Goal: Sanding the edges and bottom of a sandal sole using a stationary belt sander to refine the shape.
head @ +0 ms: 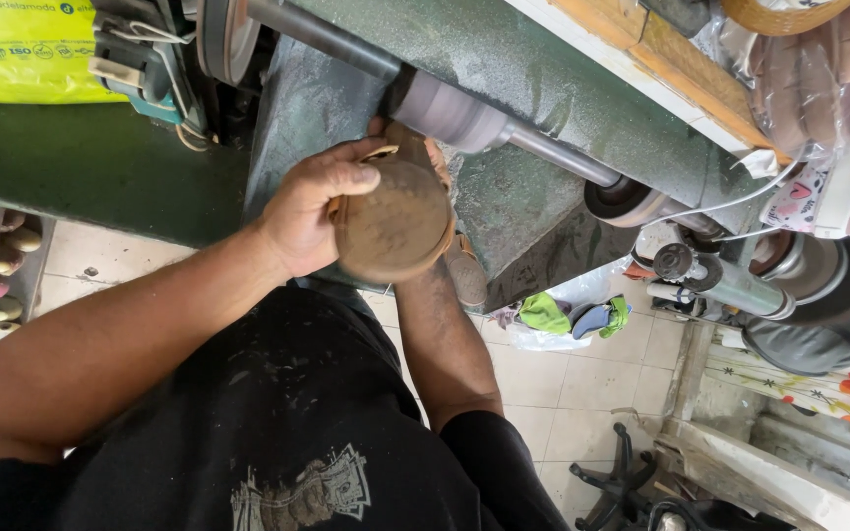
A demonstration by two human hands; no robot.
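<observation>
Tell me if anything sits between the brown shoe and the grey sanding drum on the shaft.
Nothing visible does. The left hand holds the brown shoe with its upper end right at the grey sanding drum. The right hand is mostly hidden behind the shoe.

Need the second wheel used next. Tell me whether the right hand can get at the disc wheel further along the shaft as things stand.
Probably not right away. The right hand is mostly hidden behind the brown shoe, apparently holding it with the left hand against the sanding drum. The disc wheel itself stands unobstructed.
</observation>
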